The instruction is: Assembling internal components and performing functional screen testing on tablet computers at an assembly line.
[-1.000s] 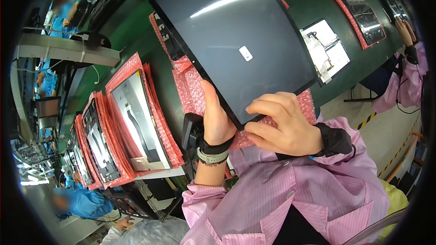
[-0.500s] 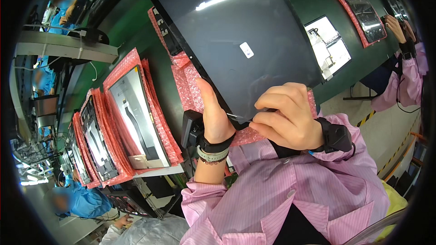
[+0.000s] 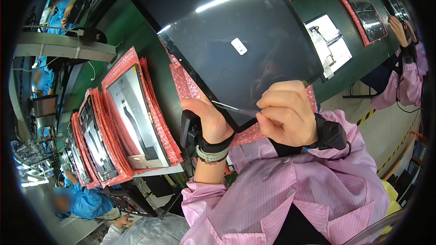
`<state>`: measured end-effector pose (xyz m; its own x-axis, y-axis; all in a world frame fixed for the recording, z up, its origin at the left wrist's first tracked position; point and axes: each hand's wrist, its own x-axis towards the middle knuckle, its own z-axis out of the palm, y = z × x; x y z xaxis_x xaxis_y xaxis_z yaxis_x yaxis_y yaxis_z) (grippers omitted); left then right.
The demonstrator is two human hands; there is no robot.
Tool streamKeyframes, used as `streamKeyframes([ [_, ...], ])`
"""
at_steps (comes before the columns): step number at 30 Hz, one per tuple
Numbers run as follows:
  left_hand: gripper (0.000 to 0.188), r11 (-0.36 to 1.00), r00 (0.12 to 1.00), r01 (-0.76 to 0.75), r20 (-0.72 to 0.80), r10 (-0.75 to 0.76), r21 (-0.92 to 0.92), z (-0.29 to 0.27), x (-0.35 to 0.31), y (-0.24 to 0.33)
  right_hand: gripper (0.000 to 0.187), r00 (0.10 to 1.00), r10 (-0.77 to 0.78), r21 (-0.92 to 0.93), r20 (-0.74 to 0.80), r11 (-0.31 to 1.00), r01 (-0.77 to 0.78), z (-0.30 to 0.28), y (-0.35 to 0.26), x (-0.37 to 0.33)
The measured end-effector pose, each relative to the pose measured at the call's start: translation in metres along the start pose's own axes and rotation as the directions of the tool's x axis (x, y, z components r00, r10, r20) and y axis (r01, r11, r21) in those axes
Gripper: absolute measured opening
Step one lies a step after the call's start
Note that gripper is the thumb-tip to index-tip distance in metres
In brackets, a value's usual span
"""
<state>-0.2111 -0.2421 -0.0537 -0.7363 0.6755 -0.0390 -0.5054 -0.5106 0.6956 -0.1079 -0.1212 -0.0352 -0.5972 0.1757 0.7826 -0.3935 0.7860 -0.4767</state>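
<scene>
A large glossy black display panel with a small white label is held tilted in front of me. My left hand grips its near left edge. The fingers pass behind the panel and are hidden, while the thumb stands out beside the edge. My right hand is closed in a pinch at the near right corner. Between thumb and fingers it holds the lifted corner of a clear film, which stretches across the near corner of the panel.
Pink bubble wrap shows under the panel on the green table. Several wrapped panels lean at the left. A white-backed part lies at the right, near another wrapped panel and a co-worker's hands.
The panel has turned and shifted slightly left. My left thumb has lowered away from its face. The film in my right hand now stands visibly off the corner.
</scene>
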Motion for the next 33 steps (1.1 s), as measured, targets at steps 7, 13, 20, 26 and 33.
streamKeyframes([
  [7,0.086,0.996,0.991,0.002,-0.131,0.011,0.094,0.006,0.001,-0.003,0.024,0.992,0.109,0.133,-0.062,0.986,-0.100,-0.008,0.009,0.006],
  [13,0.071,0.997,0.997,0.075,0.009,-0.075,-0.036,0.003,-0.002,0.003,0.019,0.966,0.197,0.139,-0.171,0.975,-0.174,-0.018,0.010,0.006],
  [20,0.070,0.996,0.998,0.034,0.055,-0.039,0.078,-0.004,-0.004,0.002,0.016,0.925,0.246,0.094,-0.291,0.969,-0.228,-0.020,0.016,-0.007],
  [26,0.072,0.967,1.000,-0.022,0.012,0.019,0.253,-0.002,-0.009,0.000,0.011,0.861,0.317,0.122,-0.398,0.948,-0.292,-0.019,0.017,-0.021],
  [33,0.064,0.946,0.996,-0.090,0.048,0.079,0.311,0.004,-0.010,0.002,0.004,0.767,0.393,0.196,-0.507,0.919,-0.342,-0.018,0.021,-0.028],
])
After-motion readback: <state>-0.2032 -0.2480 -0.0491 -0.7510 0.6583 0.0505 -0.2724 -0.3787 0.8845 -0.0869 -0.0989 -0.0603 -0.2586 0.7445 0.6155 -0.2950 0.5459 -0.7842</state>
